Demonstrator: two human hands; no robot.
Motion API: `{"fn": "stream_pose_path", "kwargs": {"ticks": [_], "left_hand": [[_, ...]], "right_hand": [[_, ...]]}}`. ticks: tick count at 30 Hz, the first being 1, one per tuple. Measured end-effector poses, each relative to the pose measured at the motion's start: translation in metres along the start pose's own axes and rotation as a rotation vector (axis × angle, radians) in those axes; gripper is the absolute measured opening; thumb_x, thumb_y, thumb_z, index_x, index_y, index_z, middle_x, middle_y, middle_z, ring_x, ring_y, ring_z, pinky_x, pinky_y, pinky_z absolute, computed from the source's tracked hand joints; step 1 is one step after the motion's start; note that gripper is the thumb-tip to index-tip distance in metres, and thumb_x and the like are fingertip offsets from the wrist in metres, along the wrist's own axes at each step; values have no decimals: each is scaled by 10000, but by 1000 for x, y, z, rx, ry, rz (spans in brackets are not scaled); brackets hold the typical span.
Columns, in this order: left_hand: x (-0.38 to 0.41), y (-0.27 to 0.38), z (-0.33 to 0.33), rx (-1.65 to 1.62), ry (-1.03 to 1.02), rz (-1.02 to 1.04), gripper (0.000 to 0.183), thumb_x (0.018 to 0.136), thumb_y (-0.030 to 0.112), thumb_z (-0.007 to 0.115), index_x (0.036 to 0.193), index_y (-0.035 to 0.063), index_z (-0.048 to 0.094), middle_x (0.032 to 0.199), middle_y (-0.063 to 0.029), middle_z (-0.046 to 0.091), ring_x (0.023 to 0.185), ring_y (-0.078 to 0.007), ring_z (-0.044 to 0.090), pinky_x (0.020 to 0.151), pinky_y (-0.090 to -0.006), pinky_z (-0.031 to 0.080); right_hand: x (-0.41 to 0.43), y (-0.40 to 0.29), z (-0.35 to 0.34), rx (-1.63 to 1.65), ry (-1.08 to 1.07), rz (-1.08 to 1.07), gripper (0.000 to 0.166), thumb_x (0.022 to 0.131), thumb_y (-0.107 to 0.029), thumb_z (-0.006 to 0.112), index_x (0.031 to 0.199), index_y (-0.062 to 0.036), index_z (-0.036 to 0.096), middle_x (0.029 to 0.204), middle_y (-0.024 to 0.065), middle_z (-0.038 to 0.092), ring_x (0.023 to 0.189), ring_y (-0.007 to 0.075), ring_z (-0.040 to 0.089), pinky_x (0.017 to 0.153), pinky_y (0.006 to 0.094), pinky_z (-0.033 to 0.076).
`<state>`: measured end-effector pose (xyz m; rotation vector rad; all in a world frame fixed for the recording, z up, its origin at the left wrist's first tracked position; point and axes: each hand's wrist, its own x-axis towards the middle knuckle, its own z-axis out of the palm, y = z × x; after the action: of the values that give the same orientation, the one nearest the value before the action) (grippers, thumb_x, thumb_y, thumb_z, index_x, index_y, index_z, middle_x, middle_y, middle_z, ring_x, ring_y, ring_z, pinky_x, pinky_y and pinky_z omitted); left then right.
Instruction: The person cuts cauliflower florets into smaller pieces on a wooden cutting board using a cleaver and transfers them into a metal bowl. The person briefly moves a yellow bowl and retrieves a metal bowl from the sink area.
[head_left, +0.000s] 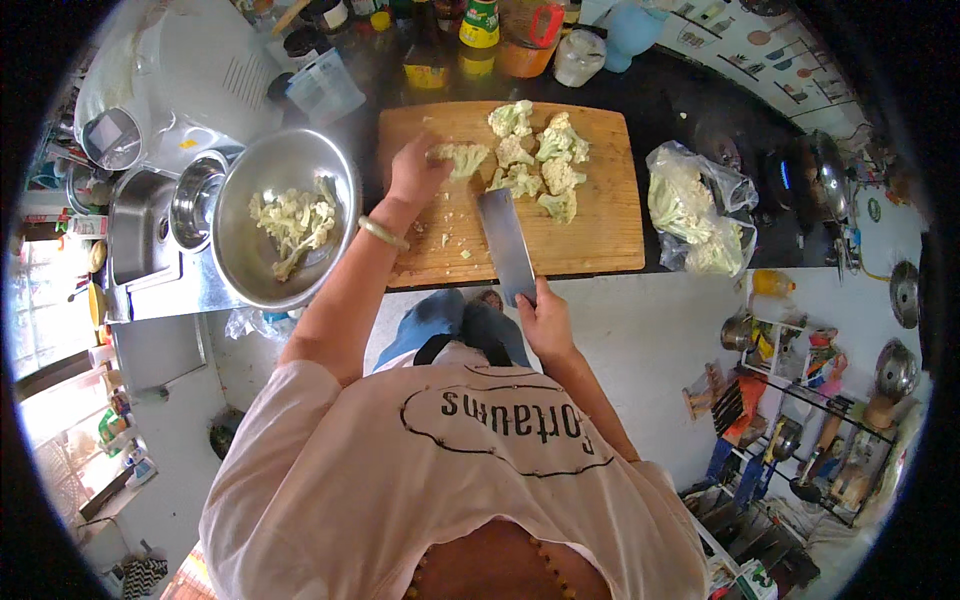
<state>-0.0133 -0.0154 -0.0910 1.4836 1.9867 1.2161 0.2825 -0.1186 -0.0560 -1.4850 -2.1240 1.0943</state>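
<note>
My left hand (417, 174) is over the left part of a wooden cutting board (600, 240), closed on the stem of a cauliflower floret (463, 159). With my right hand (546, 319) I hold a cleaver (508, 238) by its handle at the board's near edge; its broad blade lies over the board, the tip close to the florets. Several cauliflower florets (559, 142) are grouped at the board's upper middle, with small crumbs nearer me. Left of the board, a large steel bowl (232, 259) holds cut cauliflower pieces (295, 225).
A plastic bag of cauliflower (701, 214) lies right of the board. Behind the board stand a measuring jug (525, 45), a glass jar (580, 58) and bottles. A clear plastic container (324, 84) is at the back left. A smaller steel bowl (196, 202) sits by the sink (139, 225).
</note>
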Motion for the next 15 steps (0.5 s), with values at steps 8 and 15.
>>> {"fn": "stream_pose_path", "kwargs": {"ticks": [8,15], "left_hand": [[-65,2,-2,-199,4,-237,354,768,79,689,1110,43,606,947,-67,641,849,-125,594,754,-252,489],[-65,-11,11,-202,8,-173,346,770,52,676,1107,44,601,965,-63,636,863,-131,605,758,-261,497]], "right_hand": [[12,-19,-2,-83,-47,-47,247,853,-135,589,1019,15,486,694,231,594,653,416,591,559,467,455],[21,-20,1,-184,9,-163,225,841,-118,577,985,8,459,694,222,597,644,427,583,562,501,456]]}}
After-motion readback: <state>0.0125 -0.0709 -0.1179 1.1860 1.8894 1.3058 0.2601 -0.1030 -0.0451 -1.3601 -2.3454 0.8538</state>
